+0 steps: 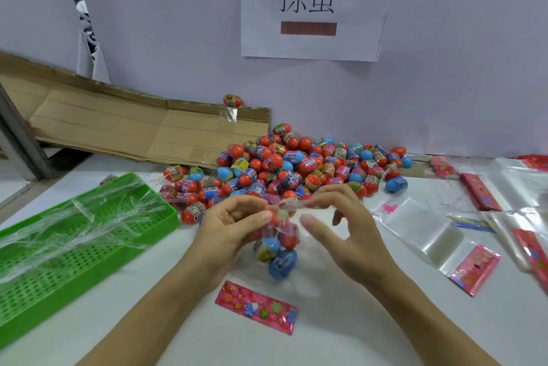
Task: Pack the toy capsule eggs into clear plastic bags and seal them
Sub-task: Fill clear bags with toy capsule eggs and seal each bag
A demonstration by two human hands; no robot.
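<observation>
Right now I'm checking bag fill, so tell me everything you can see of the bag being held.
The clear plastic bag hangs upright above the white table, thin and glossy, holding several red and blue capsule eggs. Its top is stretched between both hands: the left hand pinches one side, the right hand the other. Whether it is sealed cannot be told.

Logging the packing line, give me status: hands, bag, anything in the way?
Left hand grips filled bag. Right hand pinches its top strip. Pink header card lies below, not blocking.
</observation>
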